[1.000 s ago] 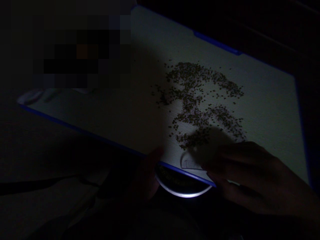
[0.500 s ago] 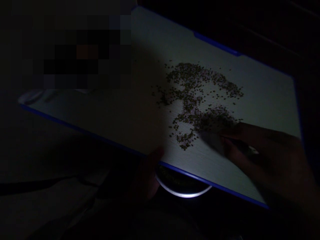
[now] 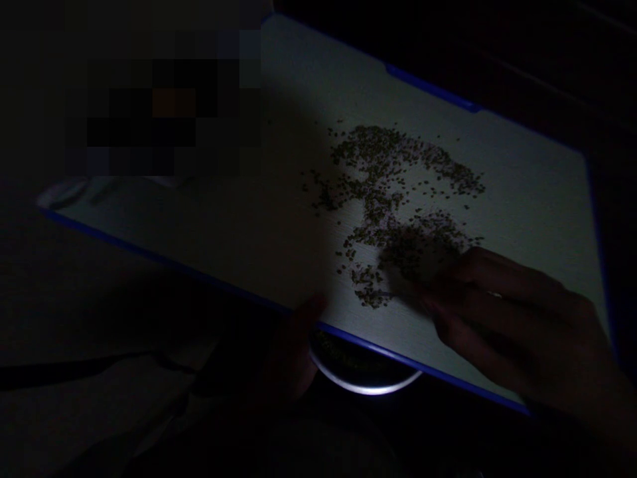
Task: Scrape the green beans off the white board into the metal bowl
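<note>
A pale board [image 3: 537, 199] with a blue rim lies tilted across the view, in very dim light. Small dark greenish seeds or grains [image 3: 373, 206] are scattered over its middle and right, mixed with pale bits. My left hand [image 3: 298, 345] grips the near edge of the board, thumb on top and the other fingers mostly in shadow below. My right hand [image 3: 517, 318] is over the right part of the board, its fingers pinched together at the lower grains. Something thin with a small shiny spot shows between those fingers, too dark to name.
Beneath the near edge of the board, a round metal bowl [image 3: 373, 390] shows its bright rim, with dark greenish contents. At the left end of the board lies a whitish crumpled thing [image 3: 64, 192]. The upper left is blocked out by pixelation.
My right hand has moved slightly left and toward the near edge, its fingertips now nearer the lowest clump of grains. That clump has shifted a little. My left hand stays where it was.
</note>
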The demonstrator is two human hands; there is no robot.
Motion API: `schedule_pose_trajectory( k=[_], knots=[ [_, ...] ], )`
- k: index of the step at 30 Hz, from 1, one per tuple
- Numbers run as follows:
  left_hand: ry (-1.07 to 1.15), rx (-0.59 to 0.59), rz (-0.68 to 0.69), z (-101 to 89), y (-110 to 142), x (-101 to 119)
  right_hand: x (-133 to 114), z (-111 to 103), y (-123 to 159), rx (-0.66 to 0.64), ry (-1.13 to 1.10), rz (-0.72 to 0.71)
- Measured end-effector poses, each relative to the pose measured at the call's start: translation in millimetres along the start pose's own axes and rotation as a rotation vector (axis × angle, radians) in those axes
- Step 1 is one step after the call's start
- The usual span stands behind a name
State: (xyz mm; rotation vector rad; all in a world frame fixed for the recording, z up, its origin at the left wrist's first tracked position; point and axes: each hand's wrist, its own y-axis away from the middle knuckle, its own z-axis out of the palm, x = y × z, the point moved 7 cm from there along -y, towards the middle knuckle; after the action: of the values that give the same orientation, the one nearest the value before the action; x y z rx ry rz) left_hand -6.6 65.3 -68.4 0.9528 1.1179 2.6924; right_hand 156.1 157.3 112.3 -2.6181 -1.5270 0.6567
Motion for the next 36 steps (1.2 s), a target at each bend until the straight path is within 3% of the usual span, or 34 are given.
schedule_pose_trajectory(
  k=[5,10,16,21,28,36],
  knots=[
    [-0.005,0.043,0.009,-4.1,-0.3,-0.2,-2.8,-0.7,1.4,-0.015,-0.010,-0.018],
    [-0.084,0.013,-0.005,1.5,0.2,2.7,-5.1,3.4,2.6,-0.043,-0.014,-0.067],
    [-0.019,0.032,-0.020,-4.6,0.2,-2.4,4.1,-9.6,6.6,0.070,0.027,0.018],
    [-0.024,0.018,-0.024,-3.3,2.5,-1.0,-1.0,-6.3,2.8,-0.028,-0.020,-0.034],
    [-0.097,0.025,0.029,-0.1,1.9,6.7,-2.9,-3.5,3.1,-0.047,-0.064,-0.051],
    [-0.151,0.025,-0.002,-1.4,-0.6,3.8,-6.1,1.0,6.5,-0.083,-0.082,-0.057]
  ],
)
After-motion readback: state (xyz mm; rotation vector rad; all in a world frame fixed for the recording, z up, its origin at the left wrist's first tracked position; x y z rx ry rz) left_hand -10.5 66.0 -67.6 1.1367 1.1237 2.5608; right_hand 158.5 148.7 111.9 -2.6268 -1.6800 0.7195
